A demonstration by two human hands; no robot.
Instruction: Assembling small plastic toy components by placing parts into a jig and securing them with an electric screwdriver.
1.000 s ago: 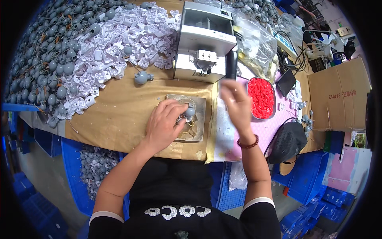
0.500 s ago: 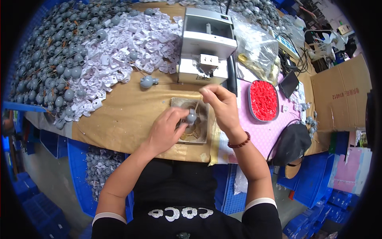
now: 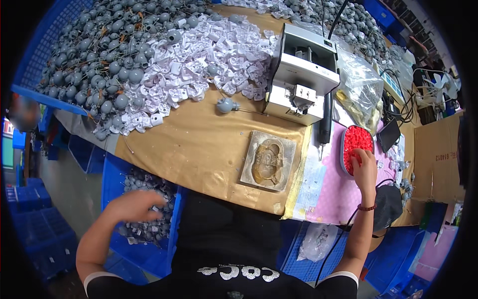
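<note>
My left hand (image 3: 137, 205) hovers over a blue bin (image 3: 110, 197) of grey ball-shaped parts (image 3: 152, 231), its fingers apart and nothing visible in it. My right hand (image 3: 366, 167), a dark bead bracelet at the wrist, reaches into a grey-rimmed tray (image 3: 342, 154) of small red pieces (image 3: 357, 137). Its fingertips are drawn together among the pieces, so whatever they pinch is hidden. Between the hands, near the table edge, lies a square metal fixture block (image 3: 244, 172) with a shaped hollow and no part in it.
Heaps of grey ball-shaped parts with wires (image 3: 99, 65) and white plastic pieces (image 3: 199, 65) cover the back left. A box-shaped machine (image 3: 303, 74) stands behind the fixture, beside a black electric screwdriver (image 3: 326, 119). One grey wired ball (image 3: 226, 104) lies alone. A cardboard box (image 3: 438, 149) is far right.
Both hands have left the fixture: the left moved down-left over the bin, the right moved right into the red pieces. The grey ball part is gone from the fixture. The view has shifted.
</note>
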